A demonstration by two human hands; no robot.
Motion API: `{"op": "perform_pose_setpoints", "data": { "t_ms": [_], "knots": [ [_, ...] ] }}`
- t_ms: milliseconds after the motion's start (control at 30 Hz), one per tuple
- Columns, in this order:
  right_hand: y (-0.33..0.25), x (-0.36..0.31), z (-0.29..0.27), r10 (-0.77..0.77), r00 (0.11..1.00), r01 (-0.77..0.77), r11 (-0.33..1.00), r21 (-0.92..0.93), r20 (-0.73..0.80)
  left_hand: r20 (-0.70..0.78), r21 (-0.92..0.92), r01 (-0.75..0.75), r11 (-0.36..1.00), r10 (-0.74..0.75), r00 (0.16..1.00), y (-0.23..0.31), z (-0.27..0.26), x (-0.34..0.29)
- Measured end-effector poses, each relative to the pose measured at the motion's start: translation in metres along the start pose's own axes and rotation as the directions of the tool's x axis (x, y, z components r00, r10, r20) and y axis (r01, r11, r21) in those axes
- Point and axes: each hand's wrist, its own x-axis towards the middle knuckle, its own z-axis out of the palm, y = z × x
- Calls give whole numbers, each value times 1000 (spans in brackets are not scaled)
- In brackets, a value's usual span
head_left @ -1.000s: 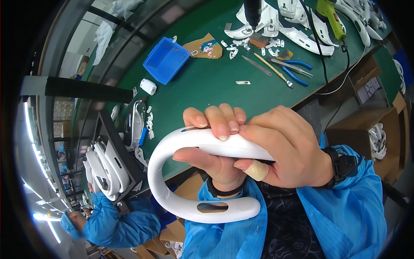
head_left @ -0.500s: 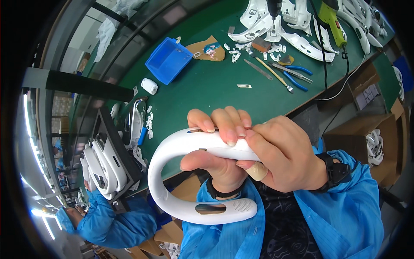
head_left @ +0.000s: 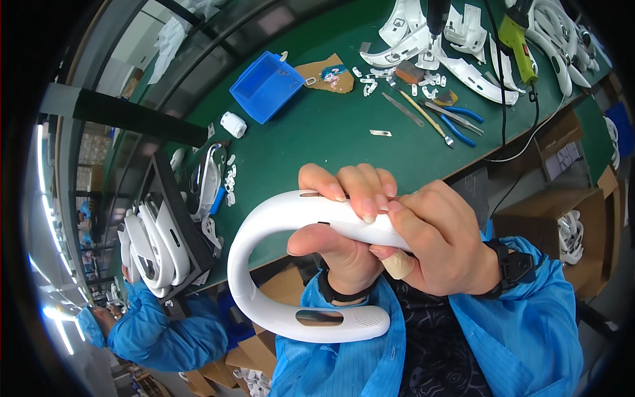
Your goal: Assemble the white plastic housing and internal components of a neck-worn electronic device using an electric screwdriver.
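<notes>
A white U-shaped neckband device (head_left: 250, 255) is held up in front of my body, off the near edge of the bench. My left hand (head_left: 344, 225) wraps its upper arm, fingers over the top and thumb below. Around the end of that same arm, my right hand (head_left: 440, 241) closes with thumb and fingers, a beige plaster on one digit. The end itself is hidden by the right hand. The lower arm hangs free over my left sleeve and shows a shiny oval window and a patch of small holes.
On the green bench (head_left: 317, 142) lie a blue bin (head_left: 268, 89), blue-handled pliers (head_left: 456, 126), a brush (head_left: 426, 119), a small blade (head_left: 380, 133) and white shells (head_left: 479, 79). A grey tray (head_left: 178, 231) of white neckbands stands left, near a blue-clad co-worker (head_left: 159, 331). Right is a cardboard box (head_left: 555, 218).
The neckband's upper arm and my left hand have shifted slightly right in view, with the neckband tilting a little. The bench has also shifted slightly in the picture. Both hands keep their hold.
</notes>
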Motion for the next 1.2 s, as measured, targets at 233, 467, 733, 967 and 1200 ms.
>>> {"op": "perform_pose_setpoints", "data": {
  "t_ms": [233,467,733,967,1200],
  "knots": [
    [0,-1,4,17,1000,-16,999,45,-18,-30,5,15,1000,-15,999,1,-1,-1],
    [-1,1,-5,59,996,-62,997,51,60,-105,72,31,997,-23,994,2,8,2],
    [2,-1,2,130,990,-135,987,92,56,-80,147,38,988,-26,996,3,-3,3],
    [5,0,3,168,982,-180,969,167,85,-162,239,63,969,-24,986,7,-4,2],
    [12,-3,2,155,984,-164,980,112,85,-129,138,114,984,-97,987,-4,-9,4]
  ]
}}
